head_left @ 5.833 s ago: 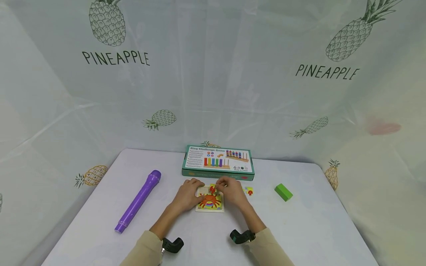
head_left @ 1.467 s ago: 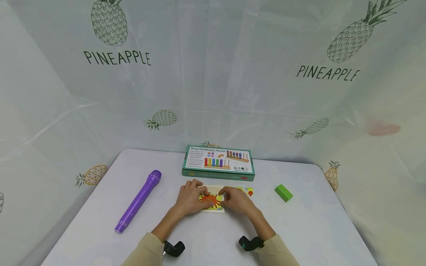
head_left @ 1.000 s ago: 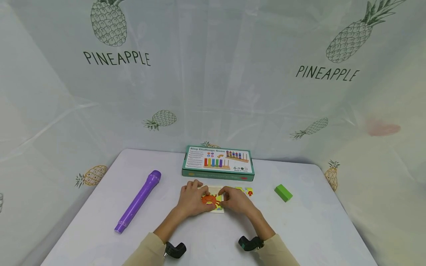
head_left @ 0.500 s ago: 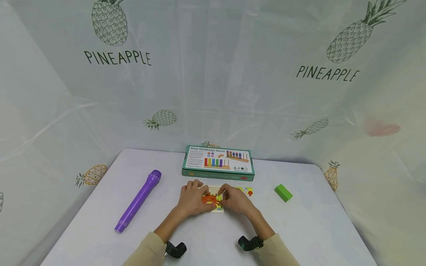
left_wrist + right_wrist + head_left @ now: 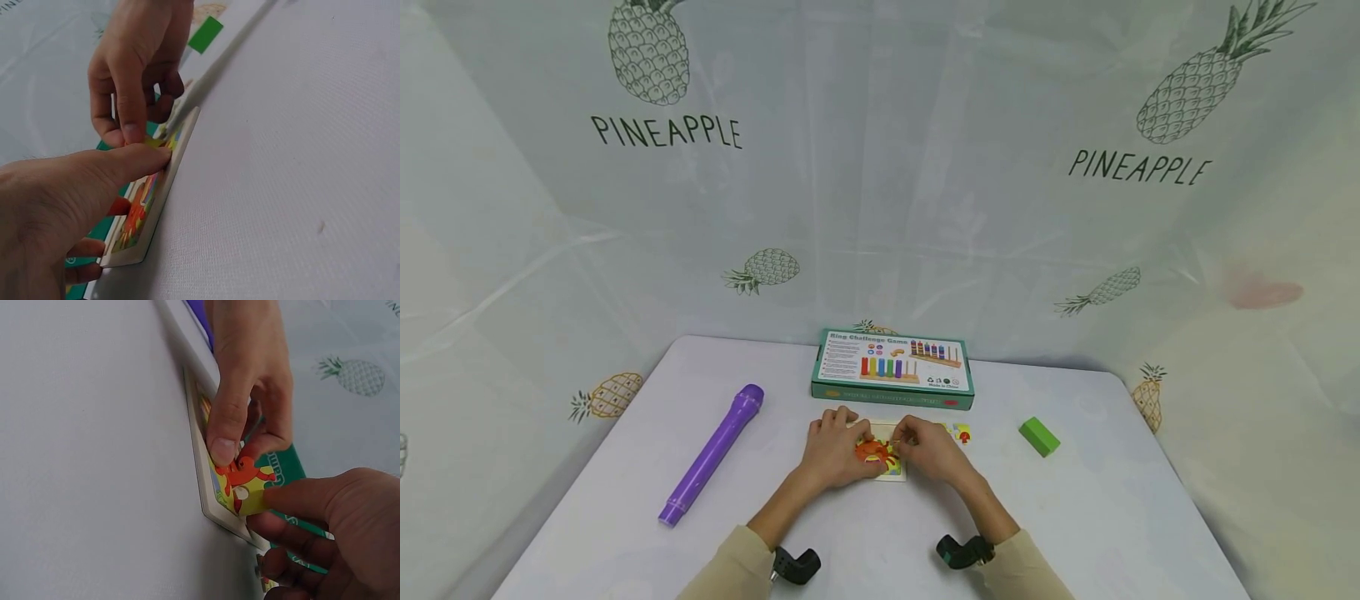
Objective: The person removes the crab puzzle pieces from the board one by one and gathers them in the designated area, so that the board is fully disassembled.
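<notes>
A small wooden jigsaw board (image 5: 891, 477) with a crab picture lies on the table in the head view. My left hand (image 5: 835, 452) grips it from the left, thumb across the lower part of the crab and fingers at the far edge. At its right side, my right hand (image 5: 928, 450) pinches a yellow puzzle piece (image 5: 255, 495) with part of the red crab on it. The right wrist view shows this piece tilted up from the board, near the left thumb. Other loose puzzle pieces (image 5: 961, 432) lie right of the board, partly behind the right hand.
Behind the board is a green Ring Challenge Game box (image 5: 892, 368). A purple tube with a knobbed end (image 5: 711, 454) lies to the left, a green block (image 5: 1039, 437) to the right. A pineapple-print curtain (image 5: 880, 208) hangs behind the white table (image 5: 1075, 517).
The right hand has come from the board's top to its right side, and in the last half second a piece there tilts up. The left thumb has slid further right over the crab.
</notes>
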Tool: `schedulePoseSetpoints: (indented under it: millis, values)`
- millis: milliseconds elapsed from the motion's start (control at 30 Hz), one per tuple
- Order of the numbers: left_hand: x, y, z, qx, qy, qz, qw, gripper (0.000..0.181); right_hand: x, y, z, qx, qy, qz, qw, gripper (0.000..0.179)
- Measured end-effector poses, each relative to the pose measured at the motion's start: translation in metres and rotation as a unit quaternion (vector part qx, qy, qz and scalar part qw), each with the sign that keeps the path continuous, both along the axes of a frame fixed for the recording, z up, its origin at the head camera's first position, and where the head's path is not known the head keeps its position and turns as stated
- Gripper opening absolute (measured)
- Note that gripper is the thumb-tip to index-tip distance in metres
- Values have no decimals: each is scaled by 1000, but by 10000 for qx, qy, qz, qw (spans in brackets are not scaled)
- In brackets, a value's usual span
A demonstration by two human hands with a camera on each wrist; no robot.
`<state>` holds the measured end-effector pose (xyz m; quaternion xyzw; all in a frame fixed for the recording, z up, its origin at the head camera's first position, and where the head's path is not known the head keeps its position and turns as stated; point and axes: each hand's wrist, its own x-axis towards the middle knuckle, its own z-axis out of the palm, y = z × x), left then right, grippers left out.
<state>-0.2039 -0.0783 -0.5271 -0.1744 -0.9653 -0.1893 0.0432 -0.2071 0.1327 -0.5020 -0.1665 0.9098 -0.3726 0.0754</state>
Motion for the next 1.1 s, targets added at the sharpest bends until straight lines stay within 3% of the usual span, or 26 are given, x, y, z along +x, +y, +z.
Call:
schedulePoseSetpoints:
  millis: [467, 1100]
  values:
    - [0, 1, -1, -56, 78, 32, 9999, 46, -2, 9, 3, -144, 310, 5, 9994, 4]
    - [-1, 2, -4, 15, -29, 39, 10000, 46, -2, 78, 15, -121, -390, -941, 9947, 5]
